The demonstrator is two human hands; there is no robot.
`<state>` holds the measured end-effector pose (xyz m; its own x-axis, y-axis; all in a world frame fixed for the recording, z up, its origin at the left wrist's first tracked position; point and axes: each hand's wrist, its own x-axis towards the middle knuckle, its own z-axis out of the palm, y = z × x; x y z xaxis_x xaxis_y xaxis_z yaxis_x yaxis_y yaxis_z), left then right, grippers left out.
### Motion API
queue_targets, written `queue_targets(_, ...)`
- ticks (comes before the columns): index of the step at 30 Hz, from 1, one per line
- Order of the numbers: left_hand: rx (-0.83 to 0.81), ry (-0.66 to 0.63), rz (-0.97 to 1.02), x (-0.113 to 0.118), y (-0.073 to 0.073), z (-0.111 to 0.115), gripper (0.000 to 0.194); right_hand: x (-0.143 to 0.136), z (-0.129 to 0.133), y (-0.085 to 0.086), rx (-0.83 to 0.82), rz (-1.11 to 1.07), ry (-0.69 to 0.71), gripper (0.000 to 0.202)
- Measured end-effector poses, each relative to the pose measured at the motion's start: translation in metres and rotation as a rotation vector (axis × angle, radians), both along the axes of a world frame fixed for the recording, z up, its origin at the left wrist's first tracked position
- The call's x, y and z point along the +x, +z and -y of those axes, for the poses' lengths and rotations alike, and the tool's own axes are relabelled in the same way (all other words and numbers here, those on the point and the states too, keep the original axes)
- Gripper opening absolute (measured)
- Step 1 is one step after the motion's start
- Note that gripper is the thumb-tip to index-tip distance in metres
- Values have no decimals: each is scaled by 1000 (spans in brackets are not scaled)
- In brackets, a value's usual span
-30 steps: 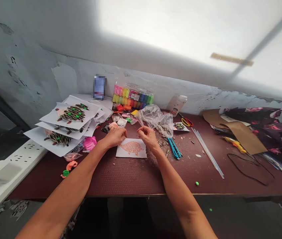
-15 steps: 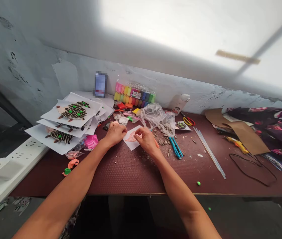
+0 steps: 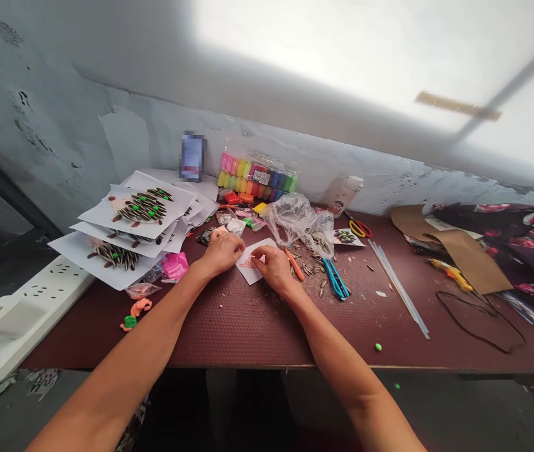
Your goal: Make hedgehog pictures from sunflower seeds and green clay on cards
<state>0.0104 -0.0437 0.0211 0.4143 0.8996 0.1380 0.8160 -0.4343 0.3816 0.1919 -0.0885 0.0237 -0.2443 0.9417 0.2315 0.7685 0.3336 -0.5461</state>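
Observation:
A small white sheet of paper (image 3: pixel 250 278) with an orange, leaf-like clay shape lies on the dark red table. At its upper left edge is my left hand (image 3: pixel 221 252), fingers curled and pinched together; what they hold, if anything, is hidden. Over the orange shape, my right hand (image 3: pixel 274 269) is closed in a pinch, its fingertips low on the paper. Anything between those fingertips is too small to name. Just right of that hand lies an orange stick-like tool (image 3: pixel 294 264). Loose striped sunflower seeds (image 3: pixel 311 270) are scattered beyond, beside a clear plastic bag (image 3: pixel 288 216).
Sheets with seed hedgehogs (image 3: pixel 142 210) are stacked at left by a white power strip (image 3: pixel 26 314). Coloured clay packs (image 3: pixel 257 179) lean on the wall. A blue cutter (image 3: pixel 336 279), scissors (image 3: pixel 359 227), glue sticks (image 3: pixel 399 289) and a yellow glue gun (image 3: pixel 453 274) lie to the right.
My right hand has shifted slightly left and lower over the orange shape, uncovering more of the orange tool. My left hand stays at the paper's edge. The view has shifted slightly.

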Motion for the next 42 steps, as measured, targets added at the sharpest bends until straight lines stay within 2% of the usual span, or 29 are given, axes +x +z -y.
queue_targets(9, -15, -2, -1, 0, 1, 0, 25, -1, 3, 1, 82, 225, 73, 17)
queue_targets(16, -10, -8, -6, -1, -1, -1, 26, 0, 9, 14, 7, 342, 130, 26)
queue_targets(21, -4, -26, -3, -3, -3, -3, 24, 0, 22, 16, -1, 469, 156, 32)
queue_targets(31, 9, -33, 4, -4, -5, -3, 27, -10, 35, 16, 67, 468, 181, 26)
queue_targets(36, -5, -16, 0, -4, -5, -3, 28, -11, 37, 15, 40, 509, 185, 28)
queue_targets(42, -8, -16, -8, -3, -3, -1, 29, -4, 32, 11, 18, 356, 170, 37)
